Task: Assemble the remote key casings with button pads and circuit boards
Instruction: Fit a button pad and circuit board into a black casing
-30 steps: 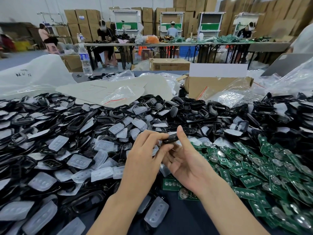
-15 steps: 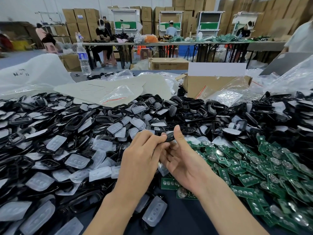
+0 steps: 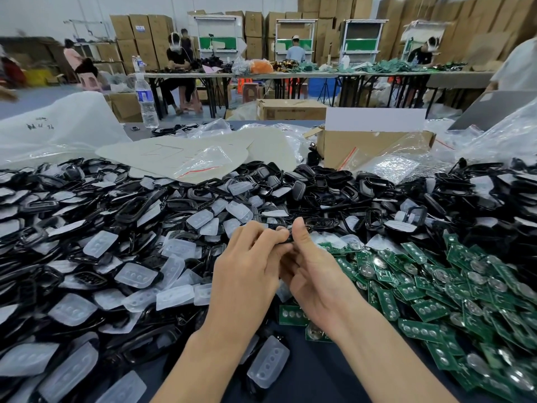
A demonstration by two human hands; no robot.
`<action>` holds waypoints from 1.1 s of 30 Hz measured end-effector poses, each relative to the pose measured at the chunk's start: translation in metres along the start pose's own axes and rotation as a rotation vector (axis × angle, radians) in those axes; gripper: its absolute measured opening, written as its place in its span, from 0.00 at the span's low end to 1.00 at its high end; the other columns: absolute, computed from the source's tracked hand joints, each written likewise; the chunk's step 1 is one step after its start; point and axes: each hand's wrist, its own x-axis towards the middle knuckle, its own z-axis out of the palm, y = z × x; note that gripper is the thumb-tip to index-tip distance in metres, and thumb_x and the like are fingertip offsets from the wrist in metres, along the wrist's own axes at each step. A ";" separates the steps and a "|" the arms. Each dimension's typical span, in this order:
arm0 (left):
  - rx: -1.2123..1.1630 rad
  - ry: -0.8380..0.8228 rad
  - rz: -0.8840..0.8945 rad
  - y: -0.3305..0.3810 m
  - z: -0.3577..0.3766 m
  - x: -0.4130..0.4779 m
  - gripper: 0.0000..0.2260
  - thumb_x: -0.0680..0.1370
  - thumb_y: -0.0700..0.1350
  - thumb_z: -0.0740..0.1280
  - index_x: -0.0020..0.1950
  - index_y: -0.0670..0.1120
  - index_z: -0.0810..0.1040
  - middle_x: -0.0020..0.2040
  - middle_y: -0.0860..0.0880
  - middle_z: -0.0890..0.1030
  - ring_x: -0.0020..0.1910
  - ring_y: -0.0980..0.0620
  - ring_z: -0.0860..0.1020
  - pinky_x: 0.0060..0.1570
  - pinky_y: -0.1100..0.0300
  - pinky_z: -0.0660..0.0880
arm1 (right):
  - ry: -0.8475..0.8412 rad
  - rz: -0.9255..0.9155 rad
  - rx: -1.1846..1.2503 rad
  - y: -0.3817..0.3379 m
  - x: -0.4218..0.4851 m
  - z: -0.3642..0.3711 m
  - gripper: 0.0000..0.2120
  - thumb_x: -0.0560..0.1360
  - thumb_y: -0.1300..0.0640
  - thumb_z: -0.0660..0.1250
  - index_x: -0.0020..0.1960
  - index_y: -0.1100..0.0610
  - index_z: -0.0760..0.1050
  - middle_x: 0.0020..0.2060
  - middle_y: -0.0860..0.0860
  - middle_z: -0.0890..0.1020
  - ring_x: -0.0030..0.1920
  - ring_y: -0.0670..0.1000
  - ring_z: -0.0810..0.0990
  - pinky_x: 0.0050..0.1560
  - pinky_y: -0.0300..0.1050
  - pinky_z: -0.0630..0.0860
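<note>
A small black key casing [image 3: 286, 239] is held edge-on above the table, pinched between both hands and mostly hidden by fingers. My left hand [image 3: 247, 274] curls its fingertips over the casing's left end. The thumb of my right hand [image 3: 315, 274] presses on its right end, with the fingers curled underneath. A heap of black casings [image 3: 139, 207] mixed with translucent button pads [image 3: 136, 274] covers the left and back. Green circuit boards [image 3: 436, 289] with coin cells are piled at the right.
A brown cardboard box [image 3: 363, 146] and clear plastic bags [image 3: 203, 164] stand behind the heap. A water bottle [image 3: 146, 100] stands at the back left. A strip of dark blue table [image 3: 313, 373] shows between my forearms. Other people work at far tables.
Both hands stay together on the casing and have shifted slightly; my right thumb has pressed down closer onto the casing's end.
</note>
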 end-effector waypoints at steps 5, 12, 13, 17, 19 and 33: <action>0.030 0.043 0.030 -0.001 0.000 0.002 0.06 0.79 0.42 0.64 0.51 0.47 0.81 0.44 0.53 0.75 0.43 0.51 0.76 0.37 0.56 0.77 | -0.016 0.003 -0.004 -0.004 -0.001 -0.004 0.23 0.72 0.42 0.70 0.53 0.63 0.83 0.47 0.57 0.84 0.49 0.52 0.83 0.52 0.45 0.83; -0.087 -0.053 -0.010 -0.003 0.001 -0.001 0.12 0.81 0.48 0.61 0.54 0.45 0.81 0.54 0.54 0.74 0.53 0.52 0.77 0.52 0.63 0.76 | -0.030 -0.085 -0.001 -0.011 0.000 -0.008 0.13 0.83 0.60 0.62 0.62 0.67 0.78 0.50 0.59 0.86 0.49 0.54 0.84 0.51 0.44 0.83; -0.114 -0.061 -0.027 -0.003 0.000 0.000 0.11 0.81 0.49 0.62 0.55 0.45 0.81 0.55 0.55 0.74 0.54 0.52 0.78 0.54 0.64 0.75 | -0.048 -0.100 0.009 -0.011 0.000 -0.009 0.13 0.83 0.61 0.61 0.64 0.67 0.76 0.51 0.59 0.85 0.49 0.53 0.85 0.50 0.44 0.83; -0.308 -0.067 -0.221 0.000 -0.004 0.004 0.02 0.79 0.43 0.70 0.50 0.49 0.82 0.51 0.58 0.78 0.54 0.58 0.79 0.54 0.71 0.72 | -0.068 -0.151 -0.009 -0.010 0.000 -0.009 0.13 0.83 0.65 0.59 0.66 0.67 0.72 0.55 0.62 0.83 0.53 0.55 0.85 0.51 0.43 0.82; -0.414 -0.064 -0.412 0.003 -0.008 0.008 0.07 0.78 0.42 0.72 0.49 0.54 0.79 0.48 0.59 0.81 0.51 0.61 0.79 0.50 0.73 0.71 | -0.071 -0.189 -0.034 -0.007 -0.001 -0.009 0.11 0.83 0.67 0.58 0.63 0.64 0.74 0.54 0.63 0.83 0.55 0.57 0.85 0.51 0.43 0.82; -0.281 -0.063 -0.417 0.007 -0.018 0.012 0.11 0.79 0.32 0.66 0.53 0.45 0.83 0.46 0.54 0.75 0.47 0.63 0.75 0.45 0.74 0.69 | -0.151 -0.392 -0.478 -0.008 -0.005 -0.007 0.09 0.78 0.58 0.70 0.55 0.47 0.81 0.51 0.52 0.85 0.57 0.54 0.84 0.58 0.44 0.81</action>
